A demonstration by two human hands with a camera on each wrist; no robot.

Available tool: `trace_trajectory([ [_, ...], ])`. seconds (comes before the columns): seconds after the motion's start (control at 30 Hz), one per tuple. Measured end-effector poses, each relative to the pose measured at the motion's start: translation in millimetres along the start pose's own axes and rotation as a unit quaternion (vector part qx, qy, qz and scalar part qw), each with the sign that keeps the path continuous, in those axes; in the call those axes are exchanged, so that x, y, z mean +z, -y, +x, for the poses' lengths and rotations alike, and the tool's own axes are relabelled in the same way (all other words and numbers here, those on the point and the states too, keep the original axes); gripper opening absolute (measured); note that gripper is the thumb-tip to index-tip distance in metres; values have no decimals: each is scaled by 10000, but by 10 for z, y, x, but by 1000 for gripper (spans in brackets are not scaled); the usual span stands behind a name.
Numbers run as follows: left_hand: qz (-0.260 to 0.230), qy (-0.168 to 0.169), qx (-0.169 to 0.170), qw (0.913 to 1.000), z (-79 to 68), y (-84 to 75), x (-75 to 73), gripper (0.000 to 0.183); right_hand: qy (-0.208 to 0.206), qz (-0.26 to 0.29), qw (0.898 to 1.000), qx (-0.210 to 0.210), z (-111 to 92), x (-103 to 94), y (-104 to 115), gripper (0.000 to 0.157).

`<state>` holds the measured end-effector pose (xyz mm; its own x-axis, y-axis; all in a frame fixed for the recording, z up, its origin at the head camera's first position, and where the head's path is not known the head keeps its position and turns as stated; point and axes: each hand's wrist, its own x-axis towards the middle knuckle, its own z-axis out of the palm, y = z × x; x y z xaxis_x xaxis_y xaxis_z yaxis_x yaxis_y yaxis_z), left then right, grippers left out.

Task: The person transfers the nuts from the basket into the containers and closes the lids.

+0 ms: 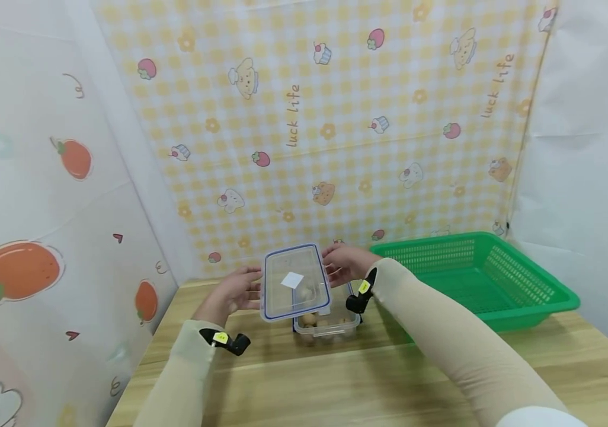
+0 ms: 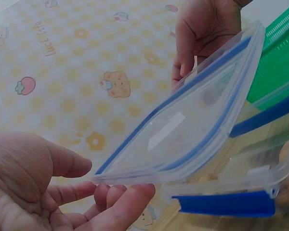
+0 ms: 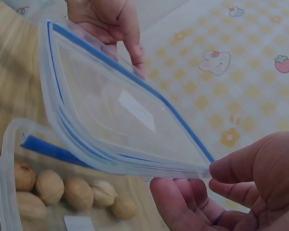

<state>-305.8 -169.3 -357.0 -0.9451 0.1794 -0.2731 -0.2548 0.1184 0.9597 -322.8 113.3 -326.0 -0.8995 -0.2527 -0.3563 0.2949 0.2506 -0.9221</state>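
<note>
A clear plastic lid [image 1: 277, 299] with a blue sealing ring and a white label [image 1: 291, 280] is held up at a tilt between my two hands. My left hand [image 1: 237, 290] pinches its left edge, thumb above and fingers below, as the left wrist view shows. On the opposite edge my right hand [image 1: 349, 263] grips it the same way. Under the lid stands a clear plastic food container [image 1: 330, 331] with blue latches, one latch [image 2: 226, 204] hanging outward. Several walnuts [image 3: 79, 193] lie inside the container, partly hidden by the lid. Lid and container look apart.
To the right, a green plastic basket [image 1: 501, 314] stands on the wooden table [image 1: 293, 385], partly behind my right forearm. A checked yellow cloth [image 1: 346, 154] hangs behind the table. White walls flank it on both sides.
</note>
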Motion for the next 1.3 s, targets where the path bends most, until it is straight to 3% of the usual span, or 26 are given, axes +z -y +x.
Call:
trace_trajectory([
  [0.5, -132, 303, 84, 9994, 82, -64, 297, 39, -210, 8, 9997, -86, -197, -307, -94, 32],
  [1.0, 0, 83, 130, 9999, 137, -126, 473, 33, -420, -85, 9990, -104, -233, -417, -172, 34],
  [1.3, 115, 6, 153, 9998, 154, -206, 529, 32, -406, 240, 9988, -91, -286, -482, -128, 27],
])
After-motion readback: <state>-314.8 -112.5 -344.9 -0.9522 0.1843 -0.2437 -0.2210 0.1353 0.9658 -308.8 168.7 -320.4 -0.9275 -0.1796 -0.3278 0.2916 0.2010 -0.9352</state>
